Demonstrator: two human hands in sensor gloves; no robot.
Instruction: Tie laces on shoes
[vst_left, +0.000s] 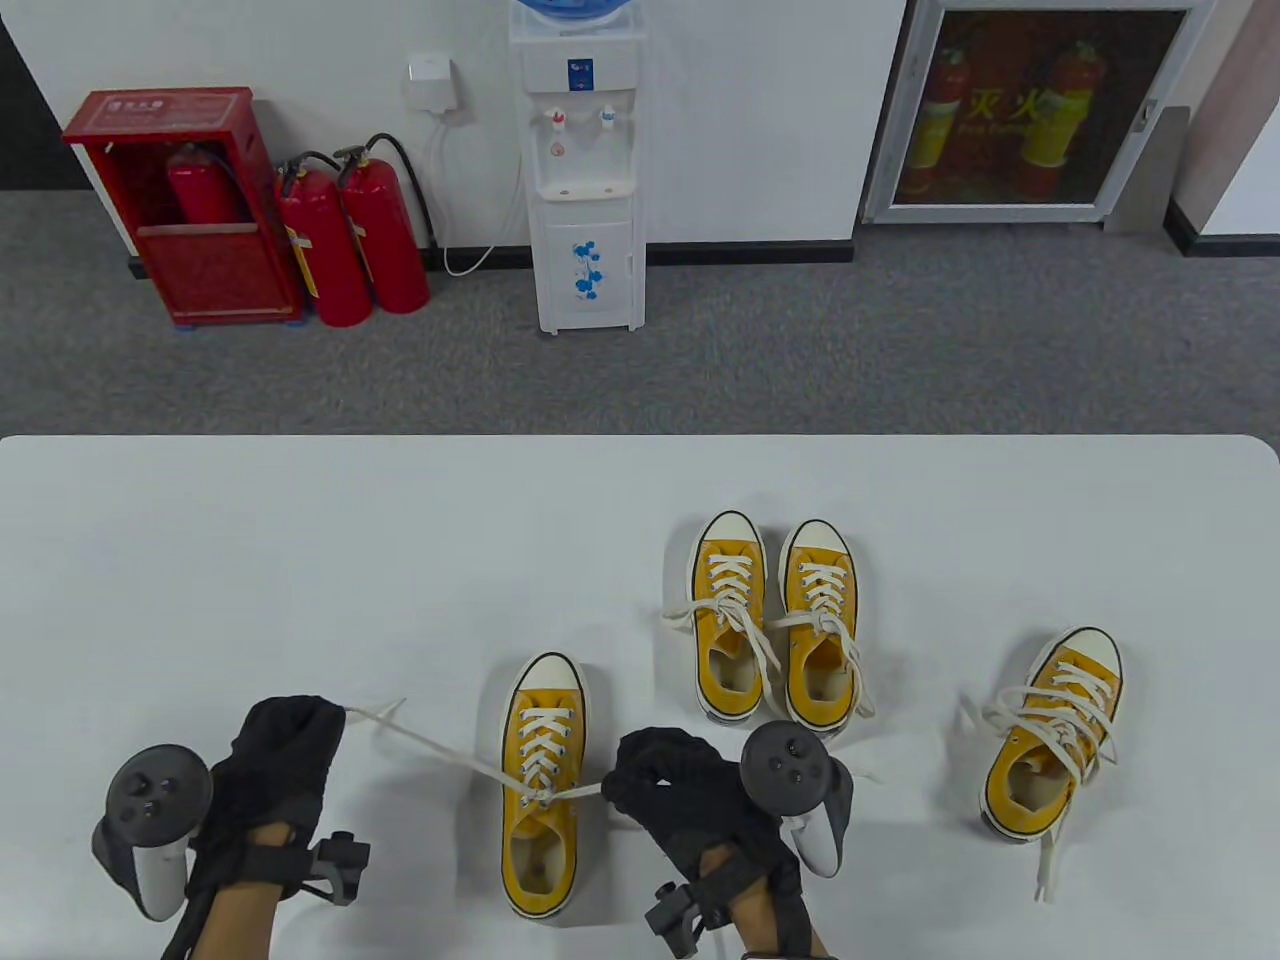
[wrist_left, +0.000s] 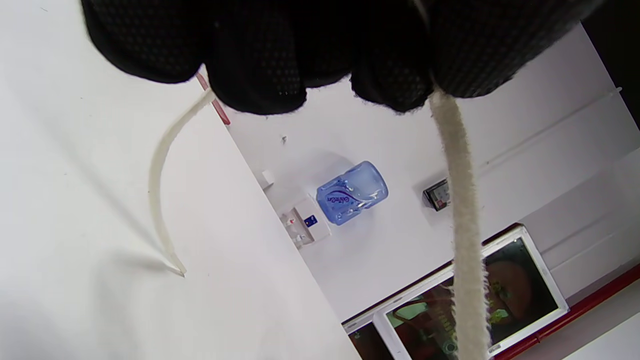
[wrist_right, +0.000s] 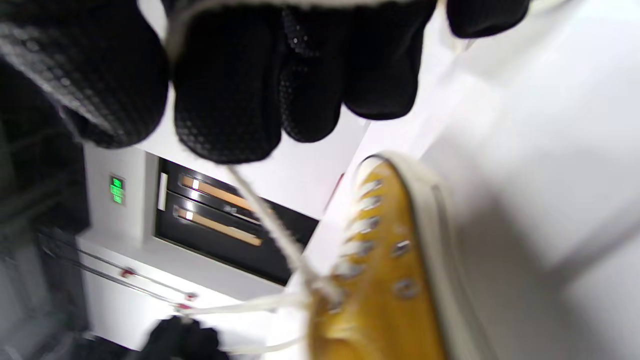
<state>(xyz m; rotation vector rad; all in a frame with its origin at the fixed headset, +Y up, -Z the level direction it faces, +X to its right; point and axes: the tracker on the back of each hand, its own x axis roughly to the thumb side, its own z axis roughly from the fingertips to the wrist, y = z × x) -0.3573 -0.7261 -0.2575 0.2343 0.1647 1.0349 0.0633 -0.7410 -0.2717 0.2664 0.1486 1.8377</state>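
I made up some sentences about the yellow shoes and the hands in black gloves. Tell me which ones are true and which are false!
1. There are four yellow shoes on the table. True.
2. The left hand pinches one end of the lace of the nearest shoe. True.
3. The right hand lies flat on the table holding nothing. False: it grips the other end of that lace, pulled taut from the shoe.
4. The two shoes side by side have toes pointing toward the person. False: their toes point away, toward the far edge of the table.
5. The lone shoe on the right has loose, untied laces. True.
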